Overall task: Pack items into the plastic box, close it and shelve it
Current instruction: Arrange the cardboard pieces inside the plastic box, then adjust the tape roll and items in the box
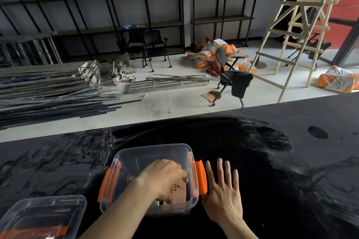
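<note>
Head view looks down on a black desk (272, 161) where a clear plastic box (153, 153) with orange latches (201, 177) stands open, just in front of the person. Their left hand (165, 178) reaches down inside the box, its fingers (183, 175) curled over a brown paper-like item (177, 190) with dark printing that lies at the bottom, toward the right wall; whether the fingers actually pinch it or only rest on it cannot be told, since the hand covers most of it. Their right hand (223, 194) lies flat on the desk just beside the box's right latch, palm down, fingers (220, 170) spread wide and holding nothing, the thumb side touching or nearly touching the orange latch. At the lower left corner a second clear plastic piece (42, 217) with an orange strip rests on the desk, apart from the box; it may be the lid, though that is uncertain. Beyond the desk edge, the pale floor (165, 103) carries stacked metal rods (48, 93), a black office chair (231, 75), orange and white sacks (209, 54) and a wooden ladder (297, 25), with black shelving (136, 6) against the wall
</note>
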Demonstrator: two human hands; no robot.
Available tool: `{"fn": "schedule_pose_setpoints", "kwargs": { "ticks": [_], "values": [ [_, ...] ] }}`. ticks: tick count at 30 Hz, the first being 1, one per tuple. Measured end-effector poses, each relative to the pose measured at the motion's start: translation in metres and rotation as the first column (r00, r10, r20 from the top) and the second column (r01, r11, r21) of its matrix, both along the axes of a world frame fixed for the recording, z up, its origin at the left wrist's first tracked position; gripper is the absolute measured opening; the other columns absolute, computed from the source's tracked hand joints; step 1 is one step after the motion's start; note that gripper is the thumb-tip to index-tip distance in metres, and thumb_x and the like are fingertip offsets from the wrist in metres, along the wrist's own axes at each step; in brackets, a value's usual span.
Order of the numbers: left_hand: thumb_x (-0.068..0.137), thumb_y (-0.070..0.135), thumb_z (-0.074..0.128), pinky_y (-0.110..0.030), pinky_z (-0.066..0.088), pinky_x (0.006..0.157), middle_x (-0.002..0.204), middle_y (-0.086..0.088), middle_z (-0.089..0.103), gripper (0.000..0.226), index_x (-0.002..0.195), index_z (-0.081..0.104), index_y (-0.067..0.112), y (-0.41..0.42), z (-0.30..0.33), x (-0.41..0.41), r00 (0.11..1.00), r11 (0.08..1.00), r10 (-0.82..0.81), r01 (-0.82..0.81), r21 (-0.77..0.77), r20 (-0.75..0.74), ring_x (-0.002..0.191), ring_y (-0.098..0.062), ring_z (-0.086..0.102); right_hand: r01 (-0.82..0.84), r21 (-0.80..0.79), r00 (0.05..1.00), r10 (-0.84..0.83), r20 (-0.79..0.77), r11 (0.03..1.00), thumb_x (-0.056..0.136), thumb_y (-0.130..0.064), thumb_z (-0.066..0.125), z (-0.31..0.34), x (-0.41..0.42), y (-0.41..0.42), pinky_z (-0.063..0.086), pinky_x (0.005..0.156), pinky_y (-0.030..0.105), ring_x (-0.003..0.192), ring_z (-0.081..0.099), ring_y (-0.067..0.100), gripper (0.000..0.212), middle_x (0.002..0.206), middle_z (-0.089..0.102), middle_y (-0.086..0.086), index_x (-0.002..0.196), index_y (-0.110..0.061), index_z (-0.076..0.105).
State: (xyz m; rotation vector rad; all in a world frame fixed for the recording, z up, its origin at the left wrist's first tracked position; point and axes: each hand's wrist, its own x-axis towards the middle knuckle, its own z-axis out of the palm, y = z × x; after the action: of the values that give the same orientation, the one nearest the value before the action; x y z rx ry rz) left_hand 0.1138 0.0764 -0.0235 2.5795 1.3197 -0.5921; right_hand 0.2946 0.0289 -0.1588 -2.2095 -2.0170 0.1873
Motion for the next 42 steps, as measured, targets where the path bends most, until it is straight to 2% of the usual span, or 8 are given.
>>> {"fn": "schedule_pose_setpoints", "kwargs": {
  "ticks": [9,19,23,26,29,34,38,42],
  "values": [
    [0.077,0.026,0.082,-0.043,0.052,0.093,0.115,-0.011,0.066,0.063,0.135,0.057,0.018,0.002,-0.019,-0.001,0.998,0.997,-0.061,0.063,0.049,-0.032,0.108,-0.032,0.063,0.002,0.008,1.000,-0.002,0.012,1.000,0.097,-0.060,0.015,0.002,-0.001,0.001,-0.010,0.123,0.054,0.151,-0.023,0.033,0.074,0.167,-0.014,0.015,0.157,-0.026,-0.011],
    [0.078,0.009,0.074,-0.041,0.050,0.077,0.099,-0.015,0.067,0.029,0.106,0.065,0.006,0.002,-0.013,0.016,0.976,0.973,-0.171,0.189,0.135,-0.135,0.091,-0.033,0.064,0.019,0.045,1.000,-0.019,0.017,0.999,0.096,-0.060,0.022,-0.006,-0.001,0.002,-0.008,0.123,0.055,0.152,-0.018,0.035,0.076,0.167,-0.008,0.016,0.159,-0.025,-0.003],
    [0.081,0.009,0.072,-0.042,0.053,0.085,0.108,-0.013,0.068,0.031,0.112,0.067,0.010,-0.002,-0.011,0.004,0.997,0.992,-0.069,0.074,0.100,-0.045,0.101,-0.032,0.066,0.011,-0.016,1.000,-0.011,0.004,1.000,0.097,-0.059,0.020,-0.001,0.000,0.002,-0.012,0.123,0.052,0.152,-0.020,0.032,0.074,0.167,-0.011,0.013,0.158,-0.028,-0.007],
    [0.085,0.018,0.074,-0.040,0.054,0.093,0.118,0.000,0.071,0.037,0.121,0.068,0.026,0.000,0.004,-0.021,0.986,0.994,0.044,-0.059,0.088,0.158,0.111,-0.022,0.065,0.056,-0.047,0.983,-0.063,-0.174,0.997,0.097,-0.051,0.040,0.022,0.005,0.008,0.005,0.124,0.043,0.154,0.009,0.029,0.062,0.167,0.018,0.007,0.155,-0.034,0.027],
    [0.090,0.014,0.068,-0.038,0.052,0.095,0.118,0.007,0.070,0.037,0.121,0.068,0.033,0.002,0.015,-0.051,0.972,0.964,0.009,-0.071,0.256,0.235,0.113,-0.017,0.062,0.240,0.148,0.871,-0.145,-0.469,0.960,0.093,-0.027,0.057,0.077,0.006,0.026,0.053,0.080,0.036,0.099,0.064,0.022,0.018,0.114,0.068,-0.001,0.106,-0.031,0.070],
    [0.095,0.001,0.054,-0.040,0.039,0.106,0.140,0.004,0.059,0.052,0.135,0.059,0.033,-0.011,0.002,-0.071,0.987,0.943,-0.135,0.101,0.317,0.089,0.127,-0.021,0.049,-0.018,0.566,0.881,0.280,-0.381,0.824,0.090,-0.019,0.059,0.170,-0.039,0.039,0.046,0.053,0.022,0.065,0.059,0.004,0.010,0.083,0.066,-0.014,0.090,-0.025,0.067],
    [0.093,0.005,0.054,-0.046,0.042,0.094,0.126,-0.002,0.066,0.038,0.123,0.068,0.023,-0.018,0.002,-0.072,0.987,0.924,-0.146,0.158,0.348,-0.061,0.114,-0.026,0.054,-0.415,0.148,0.849,0.440,-0.293,0.898,0.088,-0.023,0.047,0.173,-0.083,0.025,0.046,0.051,0.027,0.065,0.062,0.011,0.018,0.077,0.069,-0.006,0.075,-0.023,0.060],
    [0.097,0.019,0.051,-0.041,0.041,0.100,0.120,0.001,0.067,0.028,0.117,0.069,0.026,-0.009,0.010,-0.076,0.995,0.914,-0.073,0.093,0.396,-0.065,0.116,-0.023,0.054,-0.515,-0.368,0.856,0.487,-0.174,0.774,0.094,-0.017,0.049,0.144,-0.103,0.020,0.041,0.066,0.035,0.075,0.056,0.024,0.014,0.088,0.063,0.008,0.086,-0.016,0.061]
  ]
}}
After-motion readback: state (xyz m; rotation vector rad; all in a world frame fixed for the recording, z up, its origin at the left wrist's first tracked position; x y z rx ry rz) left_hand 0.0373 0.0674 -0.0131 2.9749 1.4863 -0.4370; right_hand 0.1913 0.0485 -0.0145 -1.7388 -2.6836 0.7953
